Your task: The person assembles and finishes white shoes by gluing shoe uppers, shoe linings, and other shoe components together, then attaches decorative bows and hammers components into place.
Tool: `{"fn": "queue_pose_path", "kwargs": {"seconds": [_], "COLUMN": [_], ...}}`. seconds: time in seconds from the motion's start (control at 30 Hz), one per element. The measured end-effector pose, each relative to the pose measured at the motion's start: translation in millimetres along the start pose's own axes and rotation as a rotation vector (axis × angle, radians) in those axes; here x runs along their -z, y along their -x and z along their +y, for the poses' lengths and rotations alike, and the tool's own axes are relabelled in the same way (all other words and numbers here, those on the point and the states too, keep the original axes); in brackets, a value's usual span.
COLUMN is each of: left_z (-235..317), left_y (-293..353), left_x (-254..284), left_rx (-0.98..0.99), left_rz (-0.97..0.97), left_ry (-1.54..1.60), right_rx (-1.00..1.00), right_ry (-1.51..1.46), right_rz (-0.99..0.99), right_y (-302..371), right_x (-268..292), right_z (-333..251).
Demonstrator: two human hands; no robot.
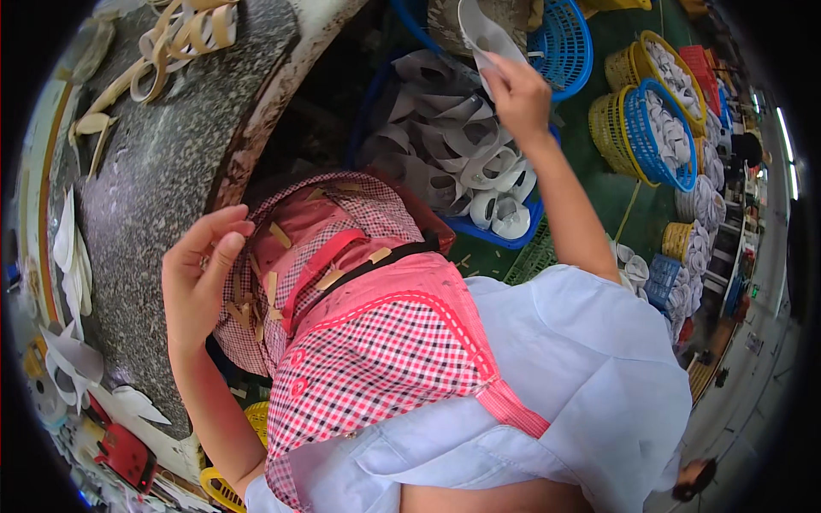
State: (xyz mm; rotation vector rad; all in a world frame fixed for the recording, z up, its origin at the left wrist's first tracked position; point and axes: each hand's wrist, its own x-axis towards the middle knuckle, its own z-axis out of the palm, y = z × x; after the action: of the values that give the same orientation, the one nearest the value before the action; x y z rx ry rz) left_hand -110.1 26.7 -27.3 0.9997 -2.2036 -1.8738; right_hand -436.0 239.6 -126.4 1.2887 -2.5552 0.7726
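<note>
My right hand (520, 96) is raised at the upper middle, thumb and fingers pinched on a white curved piece (483, 30) of thin, flexible sheet, like a cut shoe upper. Below it, a blue basket (505, 238) holds a heap of similar grey and white looped pieces (445, 128). At the left, my left hand (198, 274) hovers by the edge of the speckled worktop (162, 197). Its fingers are loosely bent, with a gap to the thumb and nothing visible between them. A red checked apron (376, 359) covers my lap, with small tan scraps (329, 280) on it.
Tan strips (184, 43) lie curled on the far worktop; white pieces (73, 256) lie along its left side. A red device (126, 453) sits at lower left. Blue and yellow baskets (663, 137) of white pieces stand on the green floor (590, 184) to the right.
</note>
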Motion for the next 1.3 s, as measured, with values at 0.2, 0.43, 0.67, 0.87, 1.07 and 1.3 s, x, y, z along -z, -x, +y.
{"fn": "queue_pose_path", "kwargs": {"seconds": [0.2,0.43,0.67,0.87,1.07,1.3], "left_z": [-18,-31,-13,-56,-88,-113], "left_y": [4,23,102,230,217,189], "left_x": [-17,-8,80,202,257,317], "left_rx": [0.029,0.174,-0.015,-0.007,-0.056,0.004], "left_rz": [-0.045,0.01,0.586,1.548,1.481,1.44], "left_ry": [-0.065,-0.066,-0.054,-0.368,-0.978,-0.854], "right_rx": [0.217,0.378,0.141,0.876,1.362,1.735], "right_ry": [0.399,0.3,-0.113,-0.904,-1.015,-0.431], "right_rz": [-0.419,-0.723,-0.825,-0.605,-0.452,-0.09], "right_y": [129,177,73,-10,-48,-18], "right_x": [-116,-195,-136,-61,-70,-158], "right_z": [88,95,-5,-240,-472,-632]}}
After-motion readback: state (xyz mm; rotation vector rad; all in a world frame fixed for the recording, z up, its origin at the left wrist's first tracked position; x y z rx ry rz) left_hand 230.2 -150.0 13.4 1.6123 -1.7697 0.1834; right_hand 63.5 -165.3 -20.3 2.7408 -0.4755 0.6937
